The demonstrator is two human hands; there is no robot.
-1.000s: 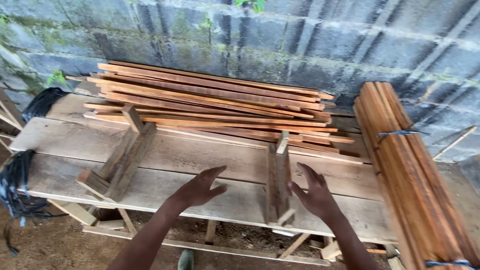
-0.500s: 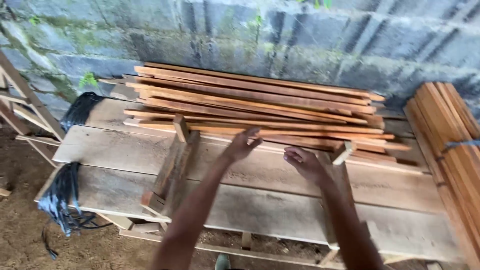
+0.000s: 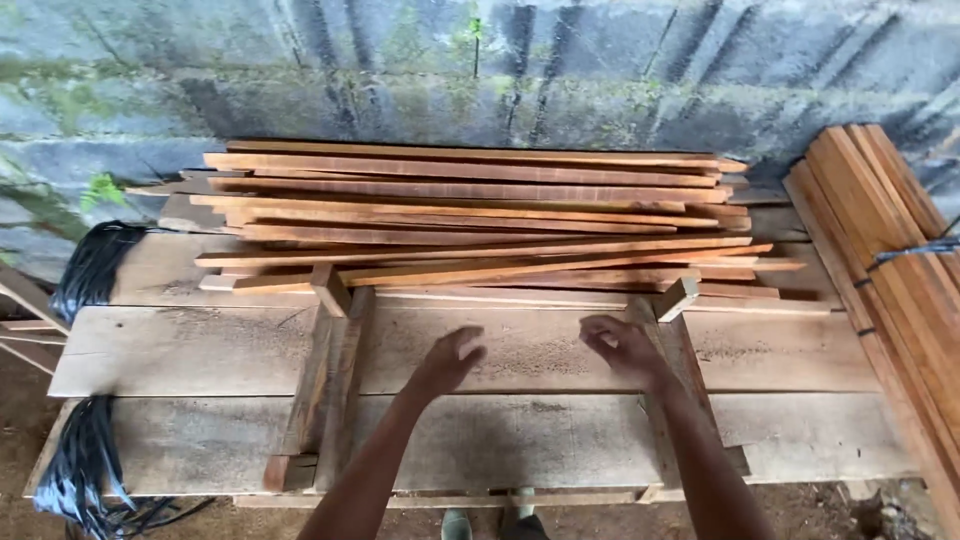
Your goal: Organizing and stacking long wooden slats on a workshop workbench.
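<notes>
At the far left a bundle of black strapping [image 3: 92,268] droops over the end of the workbench [image 3: 200,350], which is built of broad, pale, rough-sawn planks with a chalky, dusty face. Just to its right a wooden cross-piece jig [image 3: 335,385] lies across the planks, made of darker narrow battens with a small block at its near end. Behind it, against the mossy grey block wall [image 3: 480,70], sits the loose pile of reddish-brown slats [image 3: 470,215]: long, thin, straight strips with crisp sawn edges, stacked unevenly so their ends stagger. The left hand [image 3: 450,360] hovers over the middle plank, fingers curled loosely inward and gripping nothing, well short of the pile. The right hand [image 3: 622,347] is close beside it, likewise half-closed and empty, its knuckles near the second cross-piece [image 3: 680,350], whose upright stop block [image 3: 677,297] touches the front slat. To lift a slat cleanly, it seems wise to take the nearest top one with both hands spread apart along its length, so the thin strip does not sag or drag its neighbours off the heap. At the far right a tied bundle of slats [image 3: 880,250] leans at an angle, bound with dark strapping, smoother and more even in colour than the loose ones.
</notes>
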